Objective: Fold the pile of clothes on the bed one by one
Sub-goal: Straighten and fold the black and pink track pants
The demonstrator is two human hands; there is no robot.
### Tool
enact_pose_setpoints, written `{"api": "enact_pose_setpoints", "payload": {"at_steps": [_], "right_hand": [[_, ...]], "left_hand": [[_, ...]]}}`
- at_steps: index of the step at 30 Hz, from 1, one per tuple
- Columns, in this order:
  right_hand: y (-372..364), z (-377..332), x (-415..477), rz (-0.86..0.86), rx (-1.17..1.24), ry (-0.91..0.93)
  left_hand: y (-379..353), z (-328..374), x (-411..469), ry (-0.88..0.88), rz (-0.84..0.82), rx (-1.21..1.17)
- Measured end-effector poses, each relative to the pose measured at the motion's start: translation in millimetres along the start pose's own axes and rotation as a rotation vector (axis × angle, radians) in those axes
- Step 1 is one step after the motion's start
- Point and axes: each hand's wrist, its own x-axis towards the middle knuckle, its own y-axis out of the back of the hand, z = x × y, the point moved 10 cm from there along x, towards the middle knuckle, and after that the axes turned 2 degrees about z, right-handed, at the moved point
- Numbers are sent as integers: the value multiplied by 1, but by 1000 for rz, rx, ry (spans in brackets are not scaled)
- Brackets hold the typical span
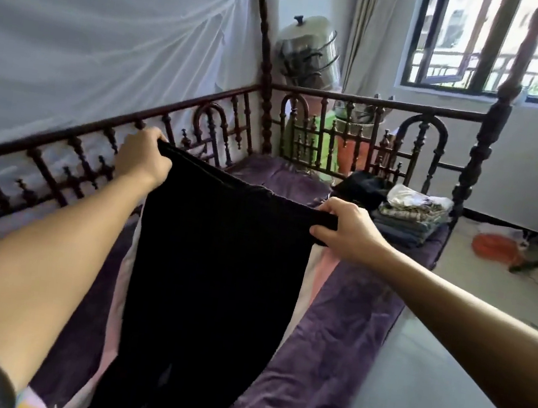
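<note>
A black garment (217,265) hangs spread out in the air over the bed, its top edge stretched between my two hands. My left hand (144,158) grips the upper left corner and my right hand (346,232) grips the upper right corner. The cloth's lower end reaches down toward the purple bed cover (324,367). Under it lies a pink and white piece of cloth (319,266), mostly hidden. A stack of folded clothes (408,213) sits at the far right corner of the bed, with a dark garment (363,186) beside it.
A dark carved wooden rail (97,134) runs along the bed's left side and far end. A white sheet (93,41) hangs behind it. Steel pots (308,50) stand beyond the footboard. Grey floor lies to the right, with an orange object (493,245) on it.
</note>
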Motion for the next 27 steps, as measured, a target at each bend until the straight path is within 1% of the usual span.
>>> {"api": "enact_pose_setpoints", "payload": {"at_steps": [6, 10, 16, 23, 27], "right_hand": [[25, 173, 67, -14, -65, -162], [29, 258, 92, -15, -91, -263], [21, 379, 152, -28, -157, -328], [10, 535, 229, -51, -223, -546], [-10, 608, 250, -111, -276, -648]], "left_hand": [[-172, 116, 19, -4, -143, -110], [-249, 160, 23, 14, -205, -151], [-388, 210, 37, 31, -337, -217], [-561, 270, 51, 50, -498, -300], [-644, 292, 42, 112, -614, -299]]}}
